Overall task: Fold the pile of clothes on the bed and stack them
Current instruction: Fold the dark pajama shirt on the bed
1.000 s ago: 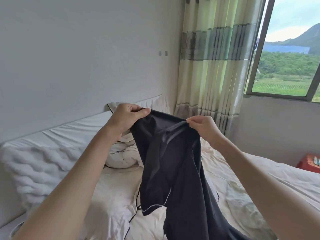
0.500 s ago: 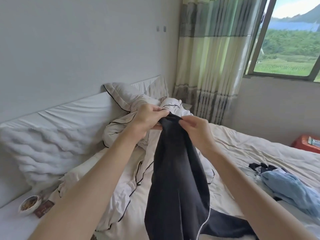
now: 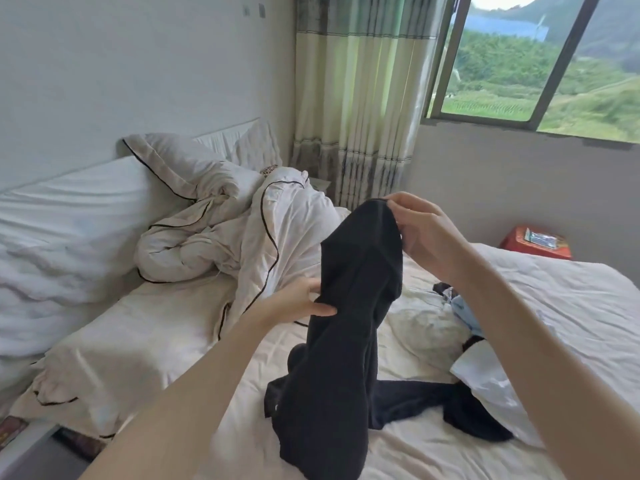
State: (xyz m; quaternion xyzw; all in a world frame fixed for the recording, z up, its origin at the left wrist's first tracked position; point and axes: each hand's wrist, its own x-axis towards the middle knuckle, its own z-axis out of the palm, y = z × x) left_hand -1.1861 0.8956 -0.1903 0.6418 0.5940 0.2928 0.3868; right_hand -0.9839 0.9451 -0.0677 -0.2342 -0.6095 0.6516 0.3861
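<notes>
The right hand pinches the top edge of a black garment and holds it up over the bed. The left hand grips the garment's side lower down. Its lower part trails on the sheet. More clothes lie beside it, partly hidden by the right arm. A crumpled duvet sits near the headboard.
</notes>
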